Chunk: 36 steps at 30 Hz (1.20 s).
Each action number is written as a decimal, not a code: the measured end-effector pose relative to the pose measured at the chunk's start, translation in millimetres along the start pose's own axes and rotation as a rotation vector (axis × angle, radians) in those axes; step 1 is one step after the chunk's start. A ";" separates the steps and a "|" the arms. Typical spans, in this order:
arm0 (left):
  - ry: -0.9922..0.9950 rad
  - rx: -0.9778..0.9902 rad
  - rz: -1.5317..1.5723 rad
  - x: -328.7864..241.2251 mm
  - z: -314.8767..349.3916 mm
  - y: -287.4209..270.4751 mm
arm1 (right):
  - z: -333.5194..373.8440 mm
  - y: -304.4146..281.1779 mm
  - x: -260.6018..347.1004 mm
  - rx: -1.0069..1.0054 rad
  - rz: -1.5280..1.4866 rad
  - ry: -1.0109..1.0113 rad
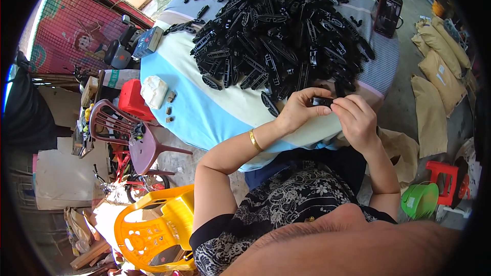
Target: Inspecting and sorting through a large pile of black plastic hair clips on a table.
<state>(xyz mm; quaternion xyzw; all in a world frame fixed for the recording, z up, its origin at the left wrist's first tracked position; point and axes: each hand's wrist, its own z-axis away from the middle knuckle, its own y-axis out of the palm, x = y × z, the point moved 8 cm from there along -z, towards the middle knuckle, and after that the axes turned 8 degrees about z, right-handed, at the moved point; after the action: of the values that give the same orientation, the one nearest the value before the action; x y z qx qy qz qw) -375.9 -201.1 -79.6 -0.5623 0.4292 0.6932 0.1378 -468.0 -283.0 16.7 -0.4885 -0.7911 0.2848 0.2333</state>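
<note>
A: Head view showed both hands raised just above the near edge of the table [215, 117], and a small black plastic piece [321, 101] sat between them.

B: Which hand had it?

A: Both did. The left hand [299, 110] was curled, thumb and fingers pinched on the piece's left end; the right hand [358, 120] was closed the same way on its right end. Neither hand was open.

B: How did the piece lie?

A: Its long axis ran roughly left to right, fingertip to fingertip, so the two hands met over it about evenly. I judged neither one nearer; the left covered a touch more of it.

B: And the rest of the parts?

A: The big heap of black plastic parts [281, 30] lay on the striped cloth straight ahead of the hands, farther from the body, its nearest pieces just beyond the left knuckles. A gold bangle [255, 140] sat on the left wrist.

B: Anything else close by?

A: A dark phone-like device [388, 14] stood at the table's far right, well apart from the hands.
</note>
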 end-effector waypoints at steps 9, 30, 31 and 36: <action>0.194 0.122 -0.500 -22.3 14.7 25.0 | 37.8 35.8 -43.2 0.347 -0.501 0.544; 0.664 -0.090 -1.476 -44.6 14.8 32.5 | 28.5 35.6 -179.7 0.045 0.228 0.529; 0.669 -0.088 -1.477 -45.7 14.9 33.4 | 24.7 39.6 -184.3 0.040 0.230 0.529; 0.147 -0.041 -0.287 -23.0 1.5 3.0 | 21.4 56.0 -190.3 0.117 0.420 0.490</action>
<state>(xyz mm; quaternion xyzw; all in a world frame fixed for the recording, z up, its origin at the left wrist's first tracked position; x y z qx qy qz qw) -371.3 -195.0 -57.6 -0.6697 0.3392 0.6321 0.1921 -367.2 -439.9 -54.2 -0.6807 -0.5759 0.2455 0.3805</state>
